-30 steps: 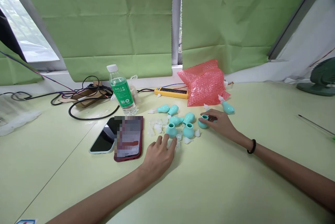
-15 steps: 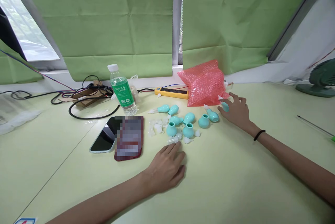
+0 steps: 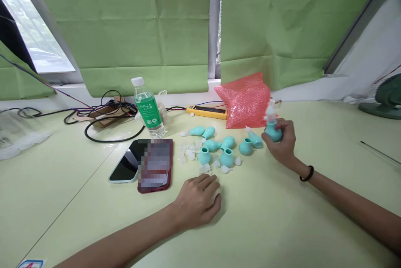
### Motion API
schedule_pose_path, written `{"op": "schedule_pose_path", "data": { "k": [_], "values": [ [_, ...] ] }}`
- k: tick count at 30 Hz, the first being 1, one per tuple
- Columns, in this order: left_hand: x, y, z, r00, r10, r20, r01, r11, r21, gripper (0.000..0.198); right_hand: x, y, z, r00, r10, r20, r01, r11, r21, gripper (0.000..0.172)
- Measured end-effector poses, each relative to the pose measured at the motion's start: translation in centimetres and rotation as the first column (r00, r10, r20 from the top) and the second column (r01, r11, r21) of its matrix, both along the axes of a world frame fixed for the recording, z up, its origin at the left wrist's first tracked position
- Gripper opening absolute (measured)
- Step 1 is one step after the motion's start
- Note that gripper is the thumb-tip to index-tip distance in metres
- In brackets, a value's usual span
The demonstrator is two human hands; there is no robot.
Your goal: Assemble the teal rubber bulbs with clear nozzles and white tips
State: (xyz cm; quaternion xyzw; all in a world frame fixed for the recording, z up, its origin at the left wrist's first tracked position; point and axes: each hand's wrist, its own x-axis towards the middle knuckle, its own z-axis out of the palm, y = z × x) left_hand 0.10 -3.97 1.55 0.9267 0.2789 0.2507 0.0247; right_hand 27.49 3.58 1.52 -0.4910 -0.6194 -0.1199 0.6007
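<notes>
Turquoise bulb [image 3: 273, 133], right of centre, is grasped by the right hand [image 3: 283, 144] around its round body, presumably to leave the whitish nozzle [image 3: 270, 112] clear. Lower centre, the left hand [image 3: 199, 201] rests empty, loosely curled, on the tabletop [image 3: 266, 222]. Left of centre, a bottle's green label [image 3: 148, 111] bears white Chinese characters, too small to read surely.

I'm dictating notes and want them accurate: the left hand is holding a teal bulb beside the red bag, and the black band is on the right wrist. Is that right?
Not quite: the holding hand is wrong. The head view shows the right hand holding the teal bulb beside the red bag; the black band is on the right wrist.
</notes>
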Motion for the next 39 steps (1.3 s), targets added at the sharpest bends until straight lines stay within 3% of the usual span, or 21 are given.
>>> {"op": "schedule_pose_path", "data": {
  "k": [2, 5, 8, 12, 14, 15, 17, 18, 19, 20, 24, 26, 29, 32, 35, 37, 39],
  "values": [
    [-0.2, 0.0, 0.5, 0.989, 0.069, 0.132, -0.052, 0.990, -0.134, 0.015, -2.7, -2.4, 0.6, 0.978, 0.185, 0.096, -0.183, 0.983, -0.022, 0.022],
    [-0.4, 0.1, 1.2, 0.948, 0.163, 0.274, -0.038, 0.911, -0.411, 0.020, -6.4, -6.4, 1.1, 0.825, 0.468, 0.316, -0.409, 0.881, -0.239, 0.018],
    [-0.4, 0.2, 1.3, 0.938, 0.176, 0.300, 0.051, 0.785, -0.618, 0.027, -8.4, -9.2, 0.8, 0.727, 0.562, 0.394, -0.421, 0.818, -0.390, 0.021],
    [-0.1, 0.3, 1.3, 0.966, 0.066, 0.251, 0.152, 0.639, -0.754, 0.043, -8.9, -10.2, -0.1, 0.673, 0.597, 0.436, -0.465, 0.800, -0.378, 0.023],
    [0.0, 0.4, 1.3, 0.954, 0.068, 0.292, 0.222, 0.494, -0.841, 0.049, -8.7, -10.1, -0.4, 0.684, 0.599, 0.415, -0.488, 0.800, -0.350, 0.024],
    [0.0, 0.5, 1.3, 0.942, 0.090, 0.323, 0.265, 0.393, -0.881, 0.051, -8.7, -10.0, -0.5, 0.686, 0.607, 0.402, -0.508, 0.794, -0.333, 0.025],
    [0.0, 0.8, 1.3, 0.913, 0.149, 0.381, 0.352, 0.188, -0.917, 0.053, -8.6, -9.9, -0.7, 0.649, 0.648, 0.398, -0.566, 0.761, -0.316, 0.028],
    [0.0, 0.9, 1.3, 0.895, 0.190, 0.402, 0.384, 0.129, -0.914, 0.053, -8.6, -9.8, -0.8, 0.617, 0.676, 0.403, -0.597, 0.736, -0.320, 0.029],
    [0.0, 1.1, 1.3, 0.876, 0.239, 0.419, 0.402, 0.119, -0.908, 0.052, -8.6, -9.8, -0.8, 0.583, 0.703, 0.407, -0.623, 0.709, -0.331, 0.030],
    [-0.1, 1.4, 1.4, 0.853, 0.294, 0.432, 0.403, 0.158, -0.902, 0.052, -8.6, -9.8, -0.9, 0.557, 0.724, 0.407, -0.638, 0.687, -0.348, 0.031],
    [-0.3, 2.4, 2.0, 0.731, 0.469, 0.496, 0.253, 0.489, -0.835, 0.035, -8.7, -10.0, -0.8, 0.548, 0.744, 0.383, -0.636, 0.667, -0.387, 0.031],
    [-0.5, 2.7, 2.1, 0.686, 0.510, 0.520, 0.191, 0.563, -0.804, 0.022, -8.7, -10.1, -0.7, 0.544, 0.746, 0.385, -0.629, 0.666, -0.401, 0.031],
    [-0.6, 3.0, 1.9, 0.655, 0.531, 0.537, 0.114, 0.633, -0.766, 0.022, -8.8, -10.3, -0.7, 0.549, 0.743, 0.384, -0.623, 0.670, -0.405, 0.030],
    [-0.6, 3.1, 1.5, 0.642, 0.532, 0.552, 0.081, 0.669, -0.739, 0.029, -8.8, -10.4, -0.8, 0.607, 0.713, 0.350, -0.585, 0.699, -0.411, 0.026],
    [-0.5, 3.1, 1.2, 0.628, 0.549, 0.551, 0.128, 0.625, -0.770, 0.042, -9.0, -10.5, -1.0, 0.750, 0.616, 0.241, -0.482, 0.758, -0.439, 0.024],
    [-0.5, 3.0, 1.2, 0.627, 0.560, 0.541, 0.168, 0.581, -0.796, 0.048, -9.1, -10.4, -1.0, 0.816, 0.568, 0.103, -0.440, 0.727, -0.528, 0.022],
    [-0.5, 3.0, 1.4, 0.626, 0.570, 0.532, 0.191, 0.549, -0.814, 0.052, -9.3, -10.1, -0.7, 0.829, 0.555, -0.068, -0.469, 0.624, -0.625, 0.016]
  ]
}}
